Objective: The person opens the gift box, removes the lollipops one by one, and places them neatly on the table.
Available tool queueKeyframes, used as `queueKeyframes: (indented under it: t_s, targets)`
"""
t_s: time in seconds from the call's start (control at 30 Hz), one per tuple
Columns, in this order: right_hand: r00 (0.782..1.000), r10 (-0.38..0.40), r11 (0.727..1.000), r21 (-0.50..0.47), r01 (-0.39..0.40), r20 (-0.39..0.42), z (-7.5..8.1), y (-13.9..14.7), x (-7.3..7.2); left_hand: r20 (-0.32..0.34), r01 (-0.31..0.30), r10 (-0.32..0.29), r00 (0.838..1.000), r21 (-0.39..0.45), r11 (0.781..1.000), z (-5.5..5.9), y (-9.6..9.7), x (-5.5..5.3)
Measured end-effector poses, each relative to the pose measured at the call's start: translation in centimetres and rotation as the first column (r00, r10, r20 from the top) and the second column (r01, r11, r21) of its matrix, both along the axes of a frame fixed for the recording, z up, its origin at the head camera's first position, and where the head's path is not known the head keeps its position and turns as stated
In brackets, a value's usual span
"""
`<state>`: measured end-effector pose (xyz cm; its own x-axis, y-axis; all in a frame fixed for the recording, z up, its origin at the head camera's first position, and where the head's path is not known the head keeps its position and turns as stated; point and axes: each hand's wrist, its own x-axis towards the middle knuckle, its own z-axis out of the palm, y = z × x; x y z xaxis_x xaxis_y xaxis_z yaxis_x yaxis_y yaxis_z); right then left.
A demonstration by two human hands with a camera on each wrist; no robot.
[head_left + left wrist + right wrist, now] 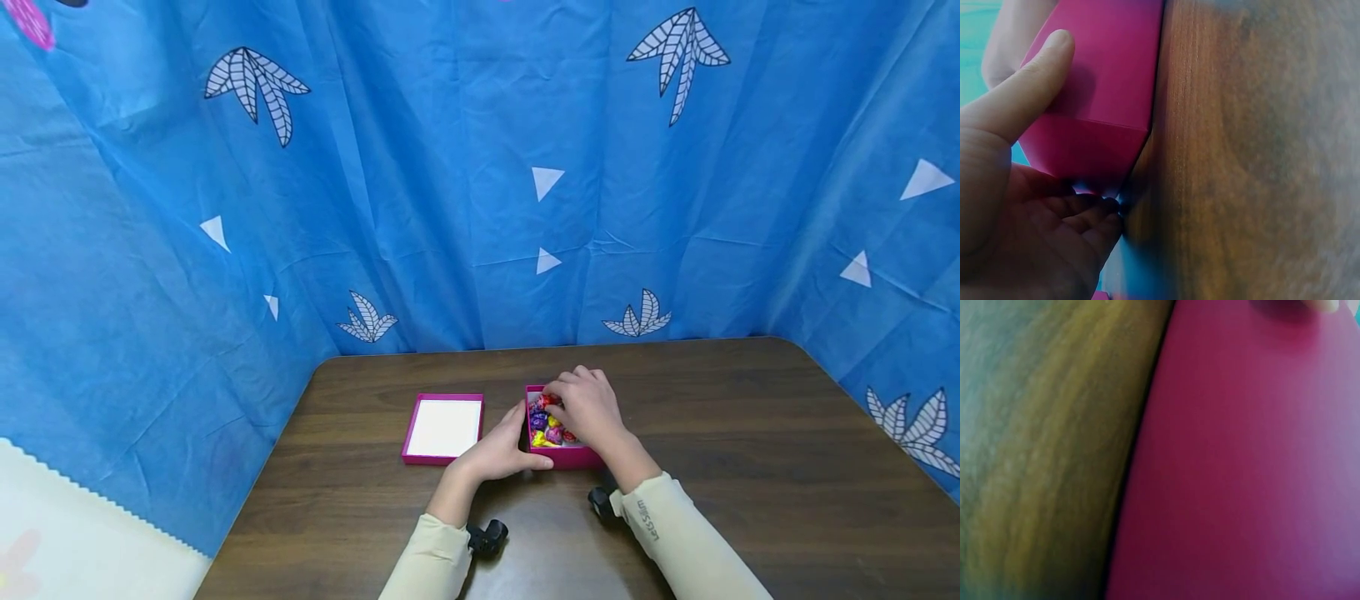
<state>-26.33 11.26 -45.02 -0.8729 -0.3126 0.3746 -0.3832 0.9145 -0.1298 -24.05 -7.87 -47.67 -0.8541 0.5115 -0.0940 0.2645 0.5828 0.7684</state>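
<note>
A deep pink box [567, 457] stands on the table with several candies [538, 422] in shiny red, purple, yellow and pink wrappers inside. My left hand [501, 447] holds its near left corner, thumb [1044, 69] against the front wall and fingers along the left side. Over the box's right part, my right hand [588, 406] reaches in from above, bent fingers and thumb around a red-wrapped candy [548, 401]. I cannot tell whether they pinch it. In the right wrist view the box's pink wall [1229, 456] fills much of the frame.
Left of the box lies a shallow pink lid [442, 459], its white inside facing up. Both rest on a dark wooden table [720, 417]. A blue patterned curtain [465, 167] hangs behind and beside it. Small black devices [487, 539] sit at both wrists.
</note>
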Motion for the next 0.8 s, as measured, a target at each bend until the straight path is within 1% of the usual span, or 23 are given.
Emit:
queueKeyframes:
  t_s: [0.17, 0.27, 0.43, 0.67, 0.8]
  targets:
    - [1.0, 0.003, 0.999, -0.041, -0.004, -0.029, 0.3, 0.0, 0.0, 0.005, 0.016, -0.016, 1.0, 0.014, 1.0, 0.1, -0.1, -0.1]
    - [0.998, 0.004, 0.996, -0.088, -0.009, -0.06, 0.7, 0.1, 0.1, 0.01, 0.021, -0.021, 1.0, 0.022, 1.0, 0.1, -0.2, -0.1]
    - [0.997, -0.015, 0.984, -0.179, 0.0, -0.081, 1.8, 0.5, 0.5, 0.012, 0.011, -0.011, 1.0, 0.016, 1.0, 0.1, -0.1, -0.3]
    - [0.99, -0.069, 0.949, -0.313, 0.028, -0.12, 2.9, 1.6, 1.5, 0.021, -0.007, 0.007, 1.0, 0.0, 1.0, 0.1, 0.0, -0.4]
    - [0.988, -0.079, 0.934, -0.357, 0.026, -0.135, 3.4, 2.5, 1.7, 0.017, -0.015, 0.015, 1.0, -0.019, 1.0, 0.2, 0.1, -0.4]
